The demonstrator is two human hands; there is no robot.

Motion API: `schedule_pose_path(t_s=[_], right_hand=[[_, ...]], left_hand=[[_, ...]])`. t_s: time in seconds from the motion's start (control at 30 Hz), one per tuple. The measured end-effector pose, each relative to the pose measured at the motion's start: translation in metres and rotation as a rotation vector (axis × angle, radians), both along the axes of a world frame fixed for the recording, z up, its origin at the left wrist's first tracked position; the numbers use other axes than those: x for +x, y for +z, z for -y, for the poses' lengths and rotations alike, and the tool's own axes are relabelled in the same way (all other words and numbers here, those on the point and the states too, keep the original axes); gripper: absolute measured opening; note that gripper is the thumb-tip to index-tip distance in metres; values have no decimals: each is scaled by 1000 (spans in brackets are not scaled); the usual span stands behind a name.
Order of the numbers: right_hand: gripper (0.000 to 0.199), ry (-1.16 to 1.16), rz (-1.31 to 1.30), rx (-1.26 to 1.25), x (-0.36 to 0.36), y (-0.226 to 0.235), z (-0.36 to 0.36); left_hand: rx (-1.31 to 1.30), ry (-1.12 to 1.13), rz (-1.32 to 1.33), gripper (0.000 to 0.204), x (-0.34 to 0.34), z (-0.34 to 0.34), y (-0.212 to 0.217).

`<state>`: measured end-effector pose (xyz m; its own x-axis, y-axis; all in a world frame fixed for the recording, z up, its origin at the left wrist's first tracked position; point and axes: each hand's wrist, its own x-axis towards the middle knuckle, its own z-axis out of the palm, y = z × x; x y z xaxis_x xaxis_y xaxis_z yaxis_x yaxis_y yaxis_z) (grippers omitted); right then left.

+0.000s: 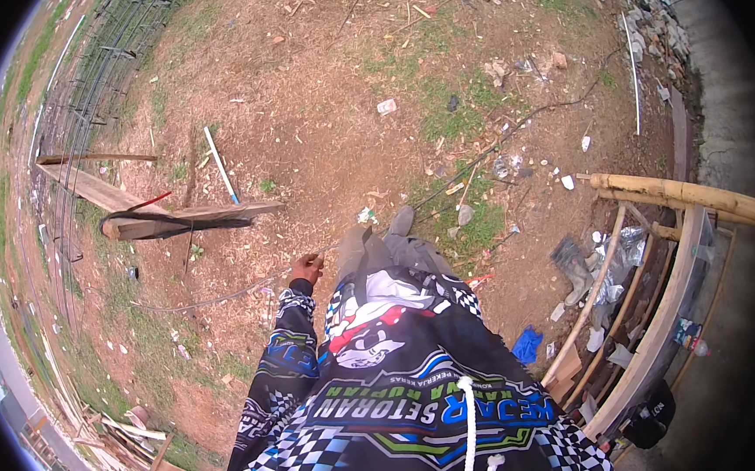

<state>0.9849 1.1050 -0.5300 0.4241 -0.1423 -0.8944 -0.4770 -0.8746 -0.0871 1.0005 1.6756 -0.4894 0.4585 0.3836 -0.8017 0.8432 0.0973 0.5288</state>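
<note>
The left hand [307,267] is closed on a thin grey wire [215,297] trailing leftward — seemingly mid-pull; next likely needs steady tension. The right hand is out of view.

A thin dark wire [215,297] runs low over the ground, a long slack line sagging slightly from the left, past patchy grass and bare reddish dirt, up to the left hand [307,268]. The grip closes on its near end, fingers curled round it. The wire looks bare, slender and gently curved.
</note>
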Motion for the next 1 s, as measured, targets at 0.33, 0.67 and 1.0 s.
schedule_pose_path(t_s=[0.33, 0.67, 1.0], right_hand=[[25, -606, 525, 420, 614, 121, -143], [57, -276, 21, -9, 794, 81, -235], [40, -302, 61, 58, 1112, 23, -236]], left_hand=[[-8, -307, -124, 44, 257, -64, -130], [-86, 216, 216, 44, 848, -268, 32], [-70, 226, 571, 42, 1247, -252, 36]])
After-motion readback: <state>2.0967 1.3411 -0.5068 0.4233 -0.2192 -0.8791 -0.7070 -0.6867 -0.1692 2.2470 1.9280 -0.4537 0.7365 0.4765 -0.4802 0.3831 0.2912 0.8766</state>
